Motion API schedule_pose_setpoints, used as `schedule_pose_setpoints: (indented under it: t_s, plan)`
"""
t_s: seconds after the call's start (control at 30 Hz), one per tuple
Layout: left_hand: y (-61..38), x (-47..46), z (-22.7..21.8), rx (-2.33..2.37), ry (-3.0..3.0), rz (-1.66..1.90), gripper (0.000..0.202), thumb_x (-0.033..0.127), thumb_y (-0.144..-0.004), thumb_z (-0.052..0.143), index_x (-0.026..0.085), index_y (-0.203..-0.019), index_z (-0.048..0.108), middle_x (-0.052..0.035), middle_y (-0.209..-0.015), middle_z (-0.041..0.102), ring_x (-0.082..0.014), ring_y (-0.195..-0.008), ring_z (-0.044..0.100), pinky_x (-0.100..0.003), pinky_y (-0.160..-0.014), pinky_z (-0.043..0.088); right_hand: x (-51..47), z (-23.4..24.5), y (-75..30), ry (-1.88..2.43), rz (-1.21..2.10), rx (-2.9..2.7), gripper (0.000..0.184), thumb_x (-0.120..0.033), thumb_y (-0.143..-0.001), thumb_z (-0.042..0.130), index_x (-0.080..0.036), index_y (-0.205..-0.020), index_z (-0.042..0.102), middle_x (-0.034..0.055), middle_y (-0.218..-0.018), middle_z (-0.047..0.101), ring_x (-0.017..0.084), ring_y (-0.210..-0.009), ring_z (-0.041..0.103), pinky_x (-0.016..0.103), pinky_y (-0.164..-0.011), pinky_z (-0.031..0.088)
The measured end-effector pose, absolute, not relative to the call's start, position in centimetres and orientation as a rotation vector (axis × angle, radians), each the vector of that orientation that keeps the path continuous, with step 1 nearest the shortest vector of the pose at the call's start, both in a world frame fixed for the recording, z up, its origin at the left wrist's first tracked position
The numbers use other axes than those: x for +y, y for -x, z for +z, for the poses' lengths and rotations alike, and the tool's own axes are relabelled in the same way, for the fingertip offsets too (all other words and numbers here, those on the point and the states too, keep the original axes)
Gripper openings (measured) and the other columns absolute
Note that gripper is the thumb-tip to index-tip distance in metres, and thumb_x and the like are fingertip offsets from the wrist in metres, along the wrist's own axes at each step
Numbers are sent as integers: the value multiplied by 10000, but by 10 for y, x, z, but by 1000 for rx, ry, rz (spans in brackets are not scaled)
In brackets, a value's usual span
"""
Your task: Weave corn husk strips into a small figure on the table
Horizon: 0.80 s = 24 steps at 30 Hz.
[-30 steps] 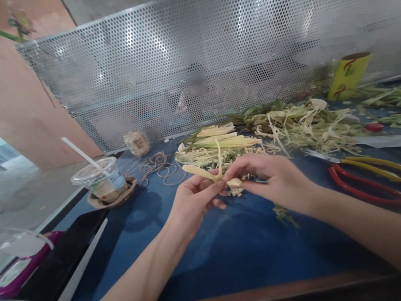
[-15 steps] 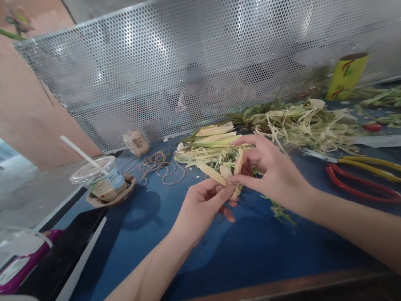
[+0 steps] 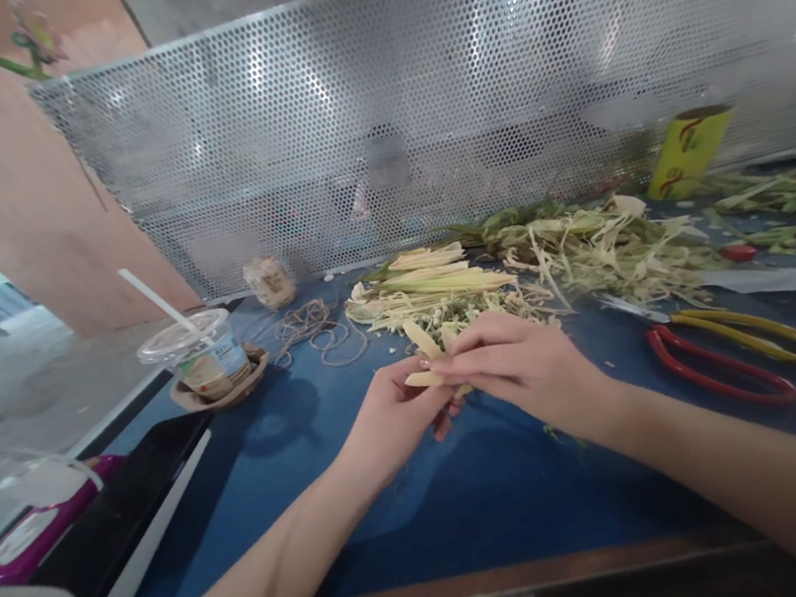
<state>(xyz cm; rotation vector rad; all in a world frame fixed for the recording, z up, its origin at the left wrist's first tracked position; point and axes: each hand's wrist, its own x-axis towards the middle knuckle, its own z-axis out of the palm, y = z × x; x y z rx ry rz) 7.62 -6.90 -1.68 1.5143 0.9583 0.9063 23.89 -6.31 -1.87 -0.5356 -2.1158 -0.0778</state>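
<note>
Several pale yellow leaf strips (image 3: 422, 340) come together in a small bunch between my two hands, over the middle of the table. My left hand (image 3: 403, 402) pinches the bunch from the left and below. On the right, my right hand (image 3: 518, 355) has its fingers closed over the strips, its fingertips meeting the left thumb. One strip end sticks out leftward across the left hand, and another points up. The lower part of the bunch is hidden by my fingers. Just beyond lie a pile of flat pale leaf strips (image 3: 432, 278) and small green sprigs (image 3: 474, 307).
Scissors (image 3: 735, 353) with red and yellow handles lie right, near a knife (image 3: 769, 278) and shredded leaves (image 3: 607, 247). A yellow can (image 3: 690, 153) stands behind. At left are tangled twine (image 3: 317, 330), a lidded cup with straw (image 3: 208, 357) and a black tablet-like slab (image 3: 104, 532).
My right hand has turned over and come down onto the bunch. The strip it held upright on the right now lies across toward the left.
</note>
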Motion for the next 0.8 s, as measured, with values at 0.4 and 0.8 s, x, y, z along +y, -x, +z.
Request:
schedule_pose_setpoints:
  t_s: [0.4,0.8]
  plan:
    - [-72,-68,-16,878,-1683,884,308,370,-810,460,132,-637,551,9,-565,489,-85,-472,453,-237,-486,387,-64,-9,-245,689,86,-2236,315,-166,-882,381,-203,-1107,599,48,-825,523,105,-732,512,215,-628,447]
    - [-74,-72,-14,931,-1775,772,347,371,-839,412,141,-617,547,7,-531,488,-87,-468,440,-230,-501,364,-65,-5,-243,788,394,-1994,227,-191,-789,551,-206,-1003,624,2,-715,558,94,-592,491,224,-551,442]
